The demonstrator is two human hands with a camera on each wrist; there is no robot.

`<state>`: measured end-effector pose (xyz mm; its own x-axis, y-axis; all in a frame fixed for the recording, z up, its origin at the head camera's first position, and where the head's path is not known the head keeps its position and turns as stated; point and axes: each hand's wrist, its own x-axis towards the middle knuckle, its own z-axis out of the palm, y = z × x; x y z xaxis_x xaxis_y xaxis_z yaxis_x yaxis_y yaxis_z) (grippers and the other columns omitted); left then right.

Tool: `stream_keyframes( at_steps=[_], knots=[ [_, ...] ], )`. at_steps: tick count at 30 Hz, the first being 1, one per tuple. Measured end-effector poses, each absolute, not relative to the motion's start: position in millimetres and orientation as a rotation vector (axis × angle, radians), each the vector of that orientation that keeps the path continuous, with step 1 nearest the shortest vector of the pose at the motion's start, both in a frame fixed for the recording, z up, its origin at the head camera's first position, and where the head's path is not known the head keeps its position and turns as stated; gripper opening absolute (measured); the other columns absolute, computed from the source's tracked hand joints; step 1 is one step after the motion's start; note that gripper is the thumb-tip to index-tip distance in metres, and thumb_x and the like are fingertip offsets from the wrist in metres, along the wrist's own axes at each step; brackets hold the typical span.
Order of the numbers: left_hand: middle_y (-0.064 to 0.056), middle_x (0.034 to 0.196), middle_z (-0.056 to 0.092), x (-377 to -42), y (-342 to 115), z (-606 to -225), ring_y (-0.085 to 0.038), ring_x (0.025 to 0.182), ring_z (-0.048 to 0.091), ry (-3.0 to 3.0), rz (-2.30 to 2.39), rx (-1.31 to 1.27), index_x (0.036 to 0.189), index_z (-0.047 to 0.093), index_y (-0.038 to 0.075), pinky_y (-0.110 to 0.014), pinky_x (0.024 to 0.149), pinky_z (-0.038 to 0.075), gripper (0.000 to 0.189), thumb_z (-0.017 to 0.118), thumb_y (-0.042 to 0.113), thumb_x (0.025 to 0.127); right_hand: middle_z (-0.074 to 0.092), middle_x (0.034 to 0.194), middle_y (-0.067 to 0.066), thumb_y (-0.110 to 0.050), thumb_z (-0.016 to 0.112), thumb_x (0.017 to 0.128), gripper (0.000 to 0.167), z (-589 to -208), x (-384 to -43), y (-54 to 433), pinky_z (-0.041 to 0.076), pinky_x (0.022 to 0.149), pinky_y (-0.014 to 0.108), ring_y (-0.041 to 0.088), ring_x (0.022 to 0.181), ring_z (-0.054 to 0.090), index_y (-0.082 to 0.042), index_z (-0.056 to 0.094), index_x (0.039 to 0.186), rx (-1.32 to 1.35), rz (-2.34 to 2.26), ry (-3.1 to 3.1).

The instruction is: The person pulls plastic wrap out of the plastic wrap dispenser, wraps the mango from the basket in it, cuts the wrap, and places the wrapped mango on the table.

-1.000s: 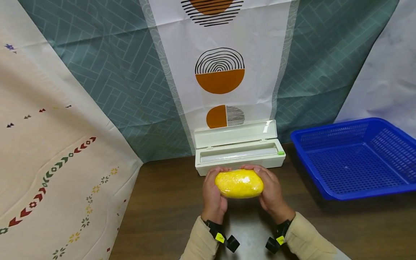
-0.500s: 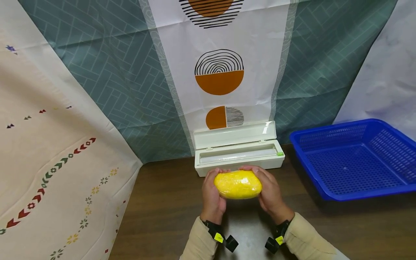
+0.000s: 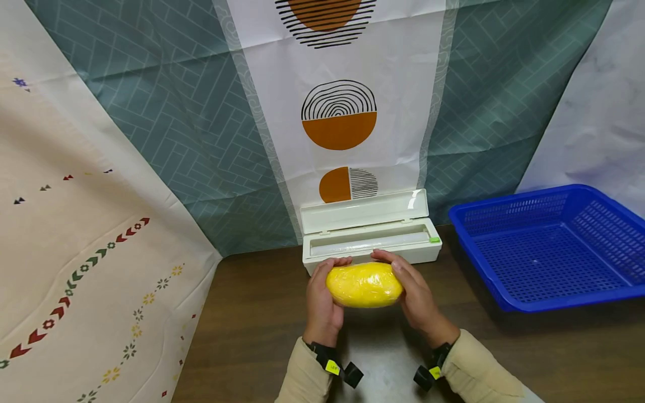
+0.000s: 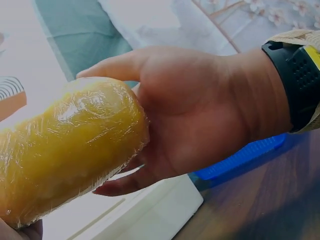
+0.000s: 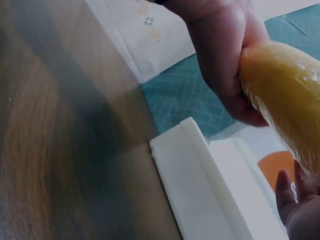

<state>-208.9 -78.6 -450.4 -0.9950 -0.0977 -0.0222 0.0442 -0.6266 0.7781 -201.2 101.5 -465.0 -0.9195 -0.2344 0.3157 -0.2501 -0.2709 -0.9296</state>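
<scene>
A yellow oblong fruit (image 3: 365,285), mango-like and wrapped in shiny clear film, is held level between both hands. My left hand (image 3: 321,305) grips its left end with curved fingers. At the other end, my right hand (image 3: 422,305) holds it with the thumb and fingers around the side. The left wrist view shows the wrinkled film over the fruit (image 4: 75,145) and the right palm (image 4: 190,105) against its end. Just behind the hands stands a white cling film dispenser (image 3: 322,262), its lid up and a film roll (image 3: 370,242) inside. Some fingertips are hidden behind the fruit.
A blue perforated basket (image 3: 496,282) stands on the right of the brown wooden table (image 3: 252,330). Patterned cloths hang behind: a green and white one (image 3: 201,140) at the back and a cream one (image 3: 90,224) on the left.
The fruit and my left hand have shifted slightly left. My right hand's fingers have risen a little along the far side. The dispenser and basket stay put.
</scene>
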Motion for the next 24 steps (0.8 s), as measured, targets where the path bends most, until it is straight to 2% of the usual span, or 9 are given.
stream_keyframes(
  at_steps=[6, 10, 15, 20, 24],
  knots=[
    [-0.007, 0.103, 0.071, -212, -83, -448, -0.024, 0.107, 0.067, -1.284, -2.728, 0.119, 0.105, 0.064, 0.007, -0.034, 0.100, 0.053, 0.021, 0.049, 0.021, 0.105, 0.041, 0.149, 0.023, -0.017, 0.041, 0.108, 0.049, -461, -204, 107, 0.051, 0.096, 0.019, 0.007, 0.118, 0.057, 0.003, 0.034, 0.151, 0.648, 2.310, -2.020],
    [-0.008, 0.107, 0.069, -212, -85, -449, -0.025, 0.111, 0.065, -1.291, -2.725, 0.141, 0.107, 0.064, 0.007, -0.034, 0.101, 0.052, 0.022, 0.049, 0.024, 0.106, 0.039, 0.149, 0.022, -0.012, 0.057, 0.100, 0.061, -458, -203, 109, 0.052, 0.096, 0.019, 0.010, 0.118, 0.057, -0.005, 0.030, 0.154, 0.712, 2.242, -2.169],
    [-0.008, 0.111, 0.068, -211, -86, -448, -0.025, 0.113, 0.063, -1.297, -2.733, 0.140, 0.113, 0.062, 0.005, -0.034, 0.103, 0.052, 0.026, 0.047, 0.026, 0.107, 0.045, 0.144, 0.018, -0.015, 0.073, 0.092, 0.076, -455, -201, 110, 0.053, 0.095, 0.022, 0.017, 0.115, 0.059, -0.017, 0.031, 0.155, 0.731, 2.146, -2.283],
    [-0.008, 0.111, 0.068, -212, -87, -447, -0.026, 0.115, 0.064, -1.291, -2.749, 0.100, 0.120, 0.059, 0.001, -0.034, 0.105, 0.051, 0.029, 0.045, 0.023, 0.107, 0.047, 0.142, 0.018, -0.011, 0.076, 0.088, 0.074, -455, -203, 111, 0.053, 0.095, 0.022, 0.015, 0.113, 0.061, -0.014, 0.037, 0.151, 0.724, 2.164, -2.264],
    [-0.011, 0.120, 0.065, -211, -89, -446, -0.028, 0.120, 0.063, -1.331, -2.766, 0.082, 0.127, 0.056, 0.002, -0.034, 0.105, 0.051, 0.030, 0.045, 0.021, 0.106, 0.047, 0.141, 0.019, -0.008, 0.075, 0.089, 0.071, -456, -205, 112, 0.054, 0.093, 0.021, 0.013, 0.111, 0.062, -0.009, 0.038, 0.150, 0.713, 2.224, -2.229]
  ],
)
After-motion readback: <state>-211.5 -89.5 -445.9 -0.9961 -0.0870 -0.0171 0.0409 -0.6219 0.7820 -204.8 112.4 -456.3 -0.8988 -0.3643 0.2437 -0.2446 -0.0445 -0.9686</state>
